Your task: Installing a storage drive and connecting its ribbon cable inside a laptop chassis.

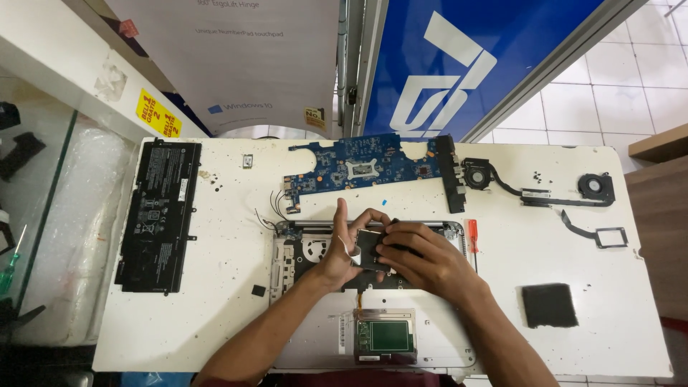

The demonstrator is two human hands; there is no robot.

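I've got the small flat dark square part (370, 247) pinched between both hands over the open silver laptop chassis (444, 344), left hand (337, 259) on its left edge, right hand (419, 258) clamping from the right.

Both hands cover most of the small dark flat part (370, 249) — only its middle shows between the left hand (337, 259) and right hand (419, 259), so its outline cannot be told. Under them, the open laptop base (315, 315) is hidden at 12 o'clock, and its near edge is cut off by the bottom of the view. The specks around the fan assembly (537, 190) at 2 o'clock are too small to tell — screws or crumbs.
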